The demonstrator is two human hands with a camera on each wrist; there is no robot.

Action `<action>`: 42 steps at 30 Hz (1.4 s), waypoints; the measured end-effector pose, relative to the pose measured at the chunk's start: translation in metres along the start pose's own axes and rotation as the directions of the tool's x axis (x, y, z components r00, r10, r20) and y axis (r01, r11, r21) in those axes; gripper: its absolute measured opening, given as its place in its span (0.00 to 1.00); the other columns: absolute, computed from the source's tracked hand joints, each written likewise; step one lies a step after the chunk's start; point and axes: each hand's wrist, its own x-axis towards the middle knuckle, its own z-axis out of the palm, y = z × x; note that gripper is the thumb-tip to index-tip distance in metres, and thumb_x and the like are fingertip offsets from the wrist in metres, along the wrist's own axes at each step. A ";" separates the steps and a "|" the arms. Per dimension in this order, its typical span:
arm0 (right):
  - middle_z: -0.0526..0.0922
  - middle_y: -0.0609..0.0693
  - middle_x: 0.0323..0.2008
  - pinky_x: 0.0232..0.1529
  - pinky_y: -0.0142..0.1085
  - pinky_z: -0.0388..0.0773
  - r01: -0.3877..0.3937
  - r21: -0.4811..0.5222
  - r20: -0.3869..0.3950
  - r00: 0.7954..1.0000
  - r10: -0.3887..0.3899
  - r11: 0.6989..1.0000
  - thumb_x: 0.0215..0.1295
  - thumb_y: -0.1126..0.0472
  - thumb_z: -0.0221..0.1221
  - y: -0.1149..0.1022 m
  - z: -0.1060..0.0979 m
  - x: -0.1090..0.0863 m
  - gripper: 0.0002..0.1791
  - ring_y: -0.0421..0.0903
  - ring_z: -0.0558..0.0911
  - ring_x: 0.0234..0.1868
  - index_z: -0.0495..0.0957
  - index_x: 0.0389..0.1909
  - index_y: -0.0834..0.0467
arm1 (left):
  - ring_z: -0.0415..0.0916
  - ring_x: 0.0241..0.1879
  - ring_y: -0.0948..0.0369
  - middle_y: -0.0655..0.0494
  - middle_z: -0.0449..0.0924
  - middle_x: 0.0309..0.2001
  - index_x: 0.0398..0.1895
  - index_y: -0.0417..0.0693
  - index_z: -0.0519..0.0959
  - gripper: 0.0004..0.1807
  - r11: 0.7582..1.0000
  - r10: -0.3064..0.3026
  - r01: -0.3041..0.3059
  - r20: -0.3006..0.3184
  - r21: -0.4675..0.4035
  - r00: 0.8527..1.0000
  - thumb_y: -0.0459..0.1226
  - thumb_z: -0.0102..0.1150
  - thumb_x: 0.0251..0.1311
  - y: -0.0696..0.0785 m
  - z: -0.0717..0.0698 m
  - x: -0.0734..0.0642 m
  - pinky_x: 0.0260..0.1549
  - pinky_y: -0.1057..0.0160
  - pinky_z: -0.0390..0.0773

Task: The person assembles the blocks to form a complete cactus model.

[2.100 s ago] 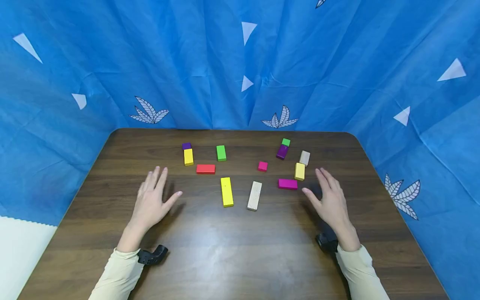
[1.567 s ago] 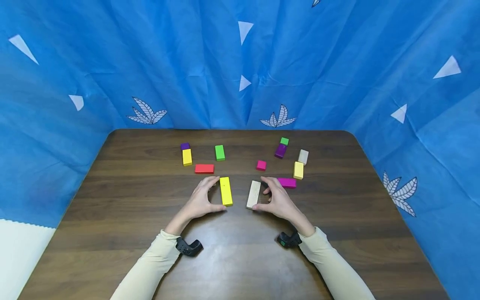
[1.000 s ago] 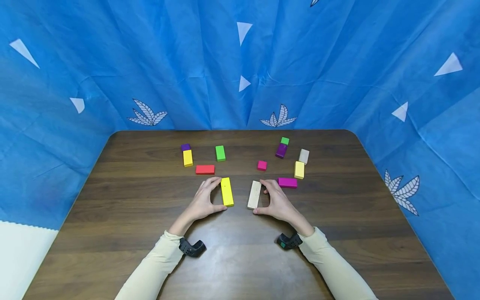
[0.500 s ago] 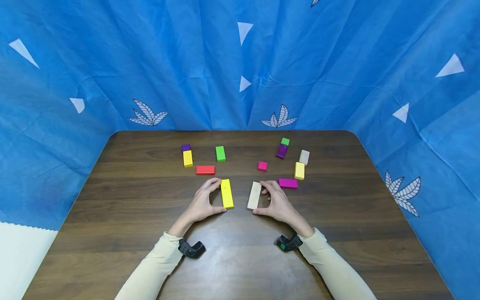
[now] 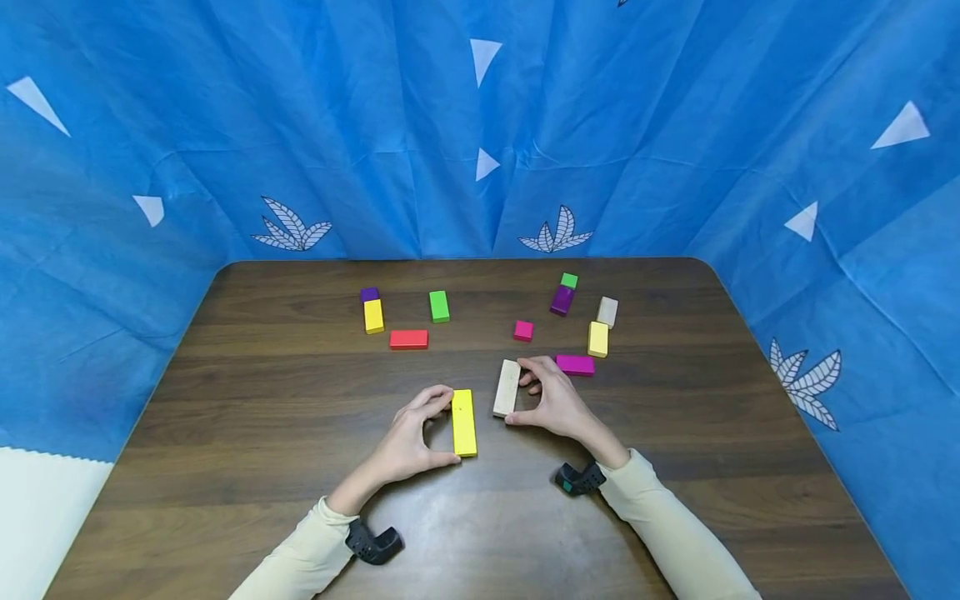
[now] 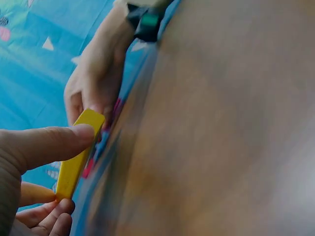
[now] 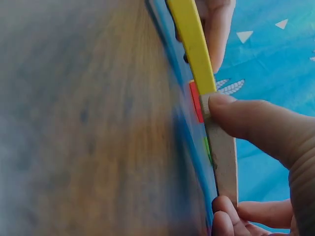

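My left hand (image 5: 408,433) pinches a long yellow block (image 5: 464,423) by its two ends, thumb at the near end and fingers at the far end. The left wrist view shows this yellow block (image 6: 74,169) between thumb and fingertips, above the table. To the right, my right hand (image 5: 555,396) grips a long pale wooden block (image 5: 507,388) the same way. In the right wrist view the thumb presses one end of the wooden block (image 7: 224,157) and fingertips hold the other. A gap separates the two blocks in the head view. Behind the right fingers lies a magenta block (image 5: 575,365).
Farther back on the brown table (image 5: 262,375) lie a red block (image 5: 408,339), a green block (image 5: 439,307), a yellow block (image 5: 373,317) against a purple one (image 5: 370,294), a pink cube (image 5: 523,331) and several blocks at right. A blue curtain (image 5: 360,125) hangs behind.
Both hands came inward from the sides and took hold of the two long blocks. Since half a second ago, the left hand has brought the yellow block toward me and slightly right; the right hand stays put.
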 end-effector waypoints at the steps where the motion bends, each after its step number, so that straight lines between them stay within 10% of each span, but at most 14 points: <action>1: 0.75 0.55 0.52 0.44 0.35 0.79 0.001 0.000 0.007 1.000 -0.001 1.000 0.38 0.54 0.79 -0.001 0.000 0.001 0.50 0.44 0.78 0.41 0.69 0.64 0.66 | 0.79 0.51 0.56 0.49 0.72 0.63 0.65 0.33 0.71 0.50 1.000 0.003 -0.003 0.001 0.000 1.000 0.37 0.82 0.31 0.002 0.002 -0.002 0.51 0.56 0.77; 9: 0.73 0.55 0.54 0.46 0.36 0.80 0.018 0.002 0.084 0.996 -0.018 1.000 0.41 0.53 0.78 -0.009 0.003 0.014 0.51 0.44 0.78 0.46 0.67 0.67 0.65 | 0.76 0.58 0.53 0.47 0.72 0.62 0.64 0.30 0.71 0.50 0.996 0.084 -0.084 0.003 0.041 0.996 0.39 0.82 0.32 0.008 0.016 -0.014 0.53 0.52 0.77; 33: 0.76 0.50 0.46 0.45 0.32 0.76 0.098 -0.036 0.175 0.980 -0.090 0.994 0.40 0.54 0.79 -0.012 0.012 0.031 0.51 0.41 0.76 0.42 0.68 0.66 0.65 | 0.71 0.63 0.53 0.48 0.71 0.64 0.65 0.32 0.71 0.50 0.997 0.051 -0.055 0.058 0.057 0.997 0.40 0.82 0.33 0.012 0.024 -0.017 0.58 0.49 0.74; 42: 0.73 0.57 0.58 0.48 0.33 0.76 0.118 0.052 0.215 0.968 -0.126 0.992 0.45 0.56 0.77 -0.010 0.009 0.030 0.50 0.41 0.81 0.43 0.64 0.69 0.66 | 0.70 0.63 0.53 0.50 0.70 0.64 0.65 0.35 0.71 0.49 0.997 0.046 -0.051 0.076 0.065 0.996 0.41 0.81 0.34 0.011 0.025 -0.017 0.57 0.49 0.75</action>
